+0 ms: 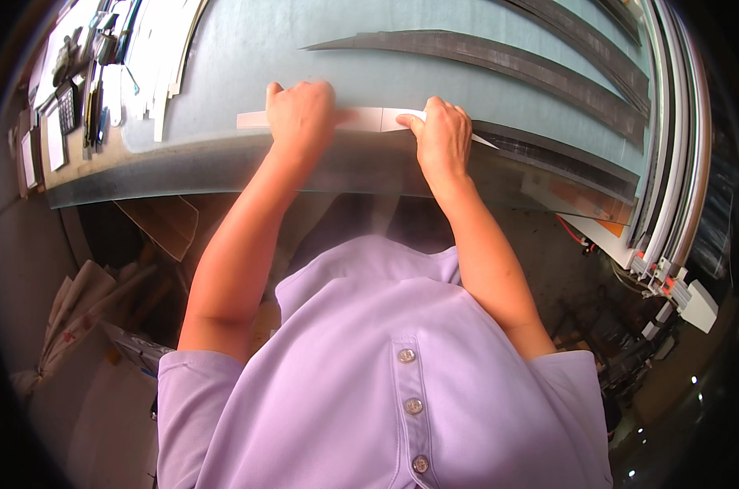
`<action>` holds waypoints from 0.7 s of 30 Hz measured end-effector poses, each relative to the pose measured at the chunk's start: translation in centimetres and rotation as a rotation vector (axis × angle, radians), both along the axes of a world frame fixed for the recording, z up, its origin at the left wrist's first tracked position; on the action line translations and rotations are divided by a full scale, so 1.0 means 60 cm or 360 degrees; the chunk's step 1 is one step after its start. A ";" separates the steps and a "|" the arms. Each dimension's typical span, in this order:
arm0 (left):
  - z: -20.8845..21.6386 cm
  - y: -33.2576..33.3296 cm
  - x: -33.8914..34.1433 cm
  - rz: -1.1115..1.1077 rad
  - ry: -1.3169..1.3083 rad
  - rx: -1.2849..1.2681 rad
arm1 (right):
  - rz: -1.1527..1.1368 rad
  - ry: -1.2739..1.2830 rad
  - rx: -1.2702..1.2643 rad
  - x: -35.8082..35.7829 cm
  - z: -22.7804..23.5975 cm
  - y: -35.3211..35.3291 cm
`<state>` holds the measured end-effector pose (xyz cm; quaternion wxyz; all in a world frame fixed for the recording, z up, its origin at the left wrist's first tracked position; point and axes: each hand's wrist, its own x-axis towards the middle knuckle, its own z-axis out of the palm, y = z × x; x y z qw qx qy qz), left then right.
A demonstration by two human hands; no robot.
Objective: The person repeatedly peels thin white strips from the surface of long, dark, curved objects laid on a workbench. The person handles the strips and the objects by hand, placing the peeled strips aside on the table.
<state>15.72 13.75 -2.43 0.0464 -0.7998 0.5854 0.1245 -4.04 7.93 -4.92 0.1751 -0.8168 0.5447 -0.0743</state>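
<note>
A narrow white strip [365, 120], like paper or thin card, lies along the near edge of the glass-topped table, with a thin dark line across it. My left hand [303, 114] is closed over the strip, fingers curled down; its thumb side is blurred and the fingertips are hidden. My right hand [445, 138] grips the strip further right, thumb stretched along it toward the left. A pointed white end of the strip pokes out past my right hand, beside a long dark grey strip.
Several long dark grey strips [500, 55] lie on the glass table [239, 65] at the right. White strips [162, 81], tools and a calculator [66, 106] crowd the left. Metal rails [671, 138] run along the right side. Cloth or sacking [80, 306] stands below at left.
</note>
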 end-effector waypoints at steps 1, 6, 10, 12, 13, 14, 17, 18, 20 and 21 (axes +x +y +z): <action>0.009 -0.001 -0.002 -0.0042 -0.0068 -0.0029 | -0.0013 0.0017 -0.0002 0.000 0.001 0.000; 0.006 0.033 -0.029 -0.0574 -0.0018 -0.0857 | 0.0012 -0.0017 -0.0069 0.002 -0.001 0.005; -0.029 0.089 -0.086 -0.0631 0.0357 -0.0819 | -0.0015 0.0024 -0.0118 0.006 0.005 0.011; -0.046 0.093 -0.094 -0.0568 0.0335 -0.1022 | 0.0002 0.0069 -0.0122 0.007 0.006 0.011; -0.050 0.093 -0.097 -0.0554 0.0335 -0.1030 | 0.0077 0.0004 -0.0184 0.004 0.008 0.010; -0.052 0.092 -0.098 -0.0541 0.0336 -0.1039 | 0.0152 -0.0060 -0.0247 0.000 0.010 0.011; -0.061 0.091 -0.101 -0.0500 0.0331 -0.1064 | 0.0370 -0.0256 -0.0355 -0.019 0.042 0.025; -0.063 0.091 -0.102 -0.0488 0.0329 -0.1068 | 0.0403 -0.0285 -0.0391 -0.030 0.052 0.029; -0.050 0.087 -0.103 -0.0479 0.0340 -0.1026 | 0.0326 -0.0216 -0.0416 -0.053 0.060 0.025; -0.045 0.086 -0.103 -0.0474 0.0346 -0.1004 | 0.0184 -0.0121 -0.0444 -0.070 0.060 0.018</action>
